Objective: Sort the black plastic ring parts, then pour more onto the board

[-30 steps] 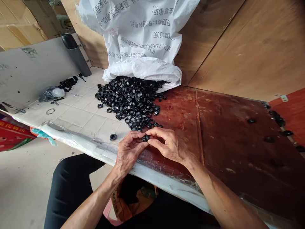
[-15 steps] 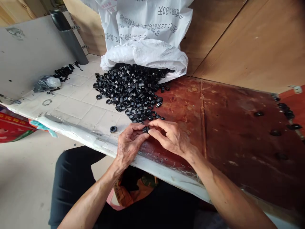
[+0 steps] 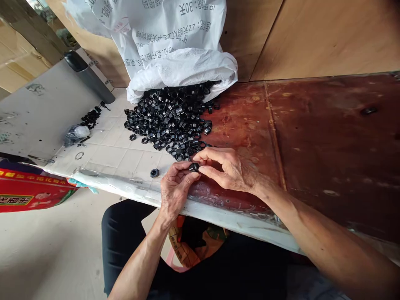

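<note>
My left hand (image 3: 176, 183) pinches a small black ring-shaped plastic part (image 3: 194, 167) between thumb and fingers at the table's front edge. From the other side, my right hand (image 3: 229, 168) has its thumb and forefinger closed at the same part; its other fingers are partly hidden. Just beyond both hands lies a large heap of black plastic rings (image 3: 170, 118), spilling from the mouth of a white printed sack (image 3: 184, 68). A single black round fitting (image 3: 154, 172) sits apart on the pale tiled surface, left of my left hand.
A grey cylinder with a black top (image 3: 90, 79) leans by the left panel (image 3: 37, 108). Near it are a small plastic bag (image 3: 75, 134), black parts (image 3: 91, 117) and a flat metal ring (image 3: 79, 156). One dark piece (image 3: 369, 111) lies on the red-brown board (image 3: 325, 141).
The view has shifted and tilted, so the dark pieces at the far right edge are mostly out of sight. Right thumb and forefinger look slightly farther apart around the part.
</note>
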`<state>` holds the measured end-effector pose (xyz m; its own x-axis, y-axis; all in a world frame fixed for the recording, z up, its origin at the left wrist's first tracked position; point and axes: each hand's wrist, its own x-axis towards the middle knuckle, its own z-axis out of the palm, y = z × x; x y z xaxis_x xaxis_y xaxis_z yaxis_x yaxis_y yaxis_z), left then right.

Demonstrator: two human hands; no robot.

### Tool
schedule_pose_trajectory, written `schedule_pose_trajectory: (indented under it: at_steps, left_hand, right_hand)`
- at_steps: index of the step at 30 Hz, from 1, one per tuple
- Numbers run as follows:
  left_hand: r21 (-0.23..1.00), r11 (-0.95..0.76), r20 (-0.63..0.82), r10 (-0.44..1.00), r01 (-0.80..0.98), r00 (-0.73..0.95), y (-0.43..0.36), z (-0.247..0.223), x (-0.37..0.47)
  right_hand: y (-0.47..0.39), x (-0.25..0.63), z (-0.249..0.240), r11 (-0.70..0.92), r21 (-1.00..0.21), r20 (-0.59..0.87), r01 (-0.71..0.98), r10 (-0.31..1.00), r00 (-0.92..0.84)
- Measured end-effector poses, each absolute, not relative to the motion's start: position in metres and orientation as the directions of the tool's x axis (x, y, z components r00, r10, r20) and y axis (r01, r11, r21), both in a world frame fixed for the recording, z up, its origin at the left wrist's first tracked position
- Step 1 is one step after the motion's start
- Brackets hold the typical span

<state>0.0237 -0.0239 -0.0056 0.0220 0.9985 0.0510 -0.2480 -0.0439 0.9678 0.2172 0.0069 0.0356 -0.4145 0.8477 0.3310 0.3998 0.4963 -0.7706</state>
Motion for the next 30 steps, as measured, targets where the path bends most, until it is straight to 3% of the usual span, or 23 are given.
schedule_pose_trajectory:
  at_steps: [7,12,19,25,30]
  left_hand:
    - [0.974,-0.055,0.061,0.998,-0.218,0.02,-0.023,-0.006,0.024]
    - [0.977,-0.151,0.153,0.988,-0.15,-0.001,-0.022,-0.005,0.025]
    - [0.975,-0.046,0.054,0.998,-0.216,0.032,-0.022,-0.009,0.023]
    - [0.983,-0.186,0.186,0.982,-0.004,0.018,-0.026,-0.009,0.025]
    - [0.988,-0.122,0.125,0.992,-0.095,0.023,-0.025,-0.012,0.026]
  right_hand:
    - [0.006,0.217,0.038,0.467,-0.798,0.292,0.381,0.853,-0.434]
    - [0.005,0.214,0.033,0.424,-0.759,0.249,0.494,0.89,-0.382]
    - [0.004,0.212,0.031,0.507,-0.763,0.341,0.4,0.843,-0.416]
    - [0.0,0.209,0.034,0.23,-0.865,0.1,0.445,0.95,-0.296]
    - [-0.001,0.21,0.041,0.274,-0.869,0.115,0.412,0.922,-0.37]
